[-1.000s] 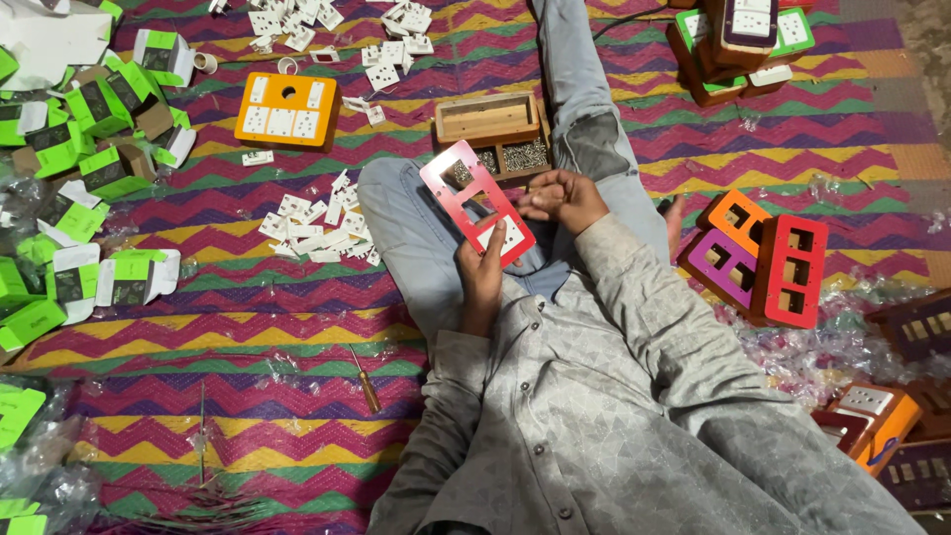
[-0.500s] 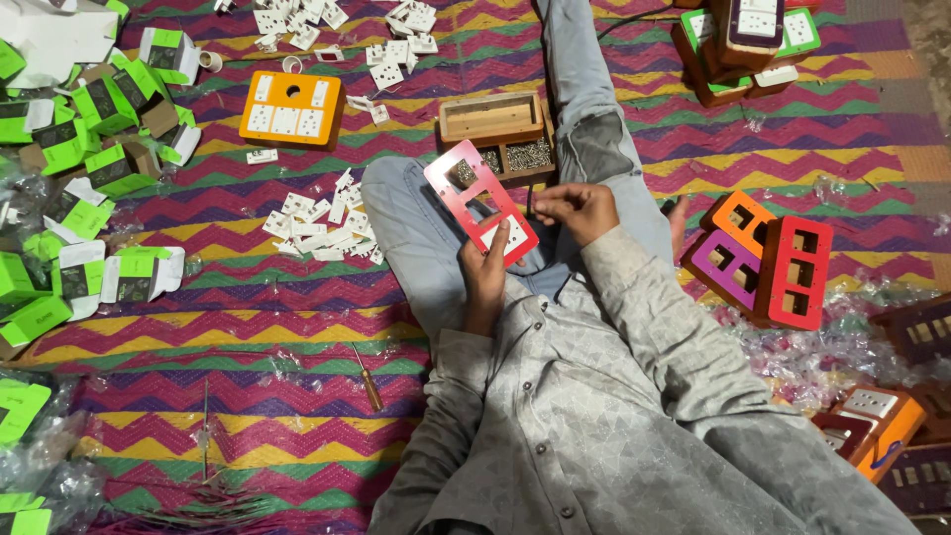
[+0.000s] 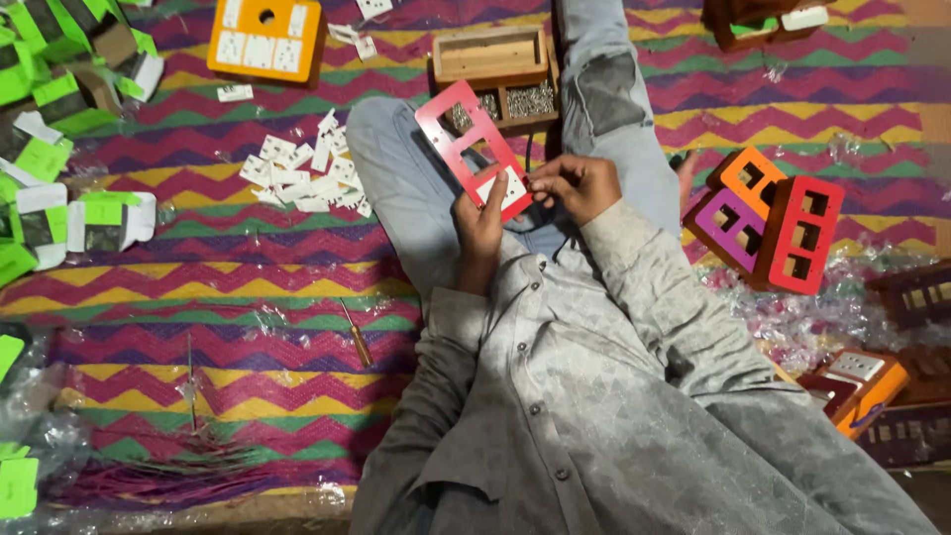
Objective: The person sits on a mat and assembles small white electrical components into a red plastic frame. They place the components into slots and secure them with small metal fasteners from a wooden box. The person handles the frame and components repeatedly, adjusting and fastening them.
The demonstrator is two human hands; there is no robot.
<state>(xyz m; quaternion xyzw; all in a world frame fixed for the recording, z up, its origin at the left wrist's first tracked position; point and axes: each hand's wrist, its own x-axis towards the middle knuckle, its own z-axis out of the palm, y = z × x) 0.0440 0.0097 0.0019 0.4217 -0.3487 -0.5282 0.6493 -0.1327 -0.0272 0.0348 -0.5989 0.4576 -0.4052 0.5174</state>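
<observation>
I sit on a striped mat with a red switch-board plate (image 3: 466, 134) held over my lap, tilted, with several rectangular cut-outs. My left hand (image 3: 482, 230) grips its lower end from below. My right hand (image 3: 573, 185) pinches a small white switch piece (image 3: 514, 186) at the plate's lowest opening. Behind the plate stands a wooden tray (image 3: 492, 54) with screws in one compartment. A heap of white switch pieces (image 3: 302, 176) lies on the mat to the left of my knee.
An orange plate with white switches (image 3: 265, 38) lies at the far left. Green and white cartons (image 3: 59, 149) crowd the left edge. Orange, purple and red empty boxes (image 3: 768, 213) stand at my right. A screwdriver (image 3: 355, 335) lies on the mat.
The view has shifted so everything sits higher in the frame. Both hands keep hold of the red plate; the right hand stays at its lower opening.
</observation>
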